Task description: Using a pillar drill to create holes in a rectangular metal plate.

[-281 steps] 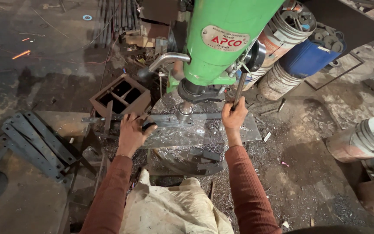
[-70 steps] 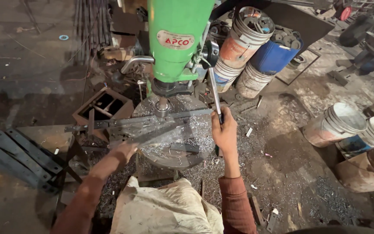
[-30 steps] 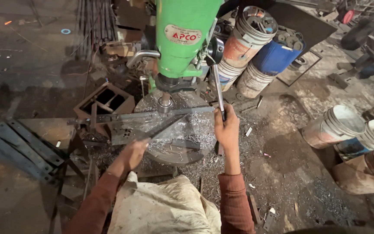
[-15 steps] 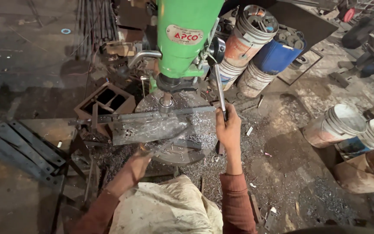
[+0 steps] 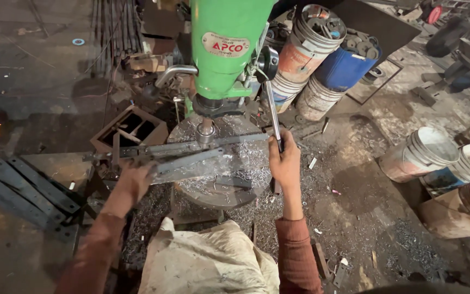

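Under the green drill (image 5: pixel 229 49), left hand (image 5: pixel 134 182) grips the metal strips (image 5: pixel 186 155) to steady them on the round surface (image 5: pixel 221 193); right hand (image 5: pixel 285 163) is closed around the feed lever (image 5: pixel 273 117).

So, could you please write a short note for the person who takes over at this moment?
Right hand: gripping the steel feed lever of the green drill press.
Left hand: holding the long grey metal bar on the round drill table.
Drill chuck sits right at the bar.
Done: metal shavings cover the table.
Left: whether the hole is through cannot be seen.
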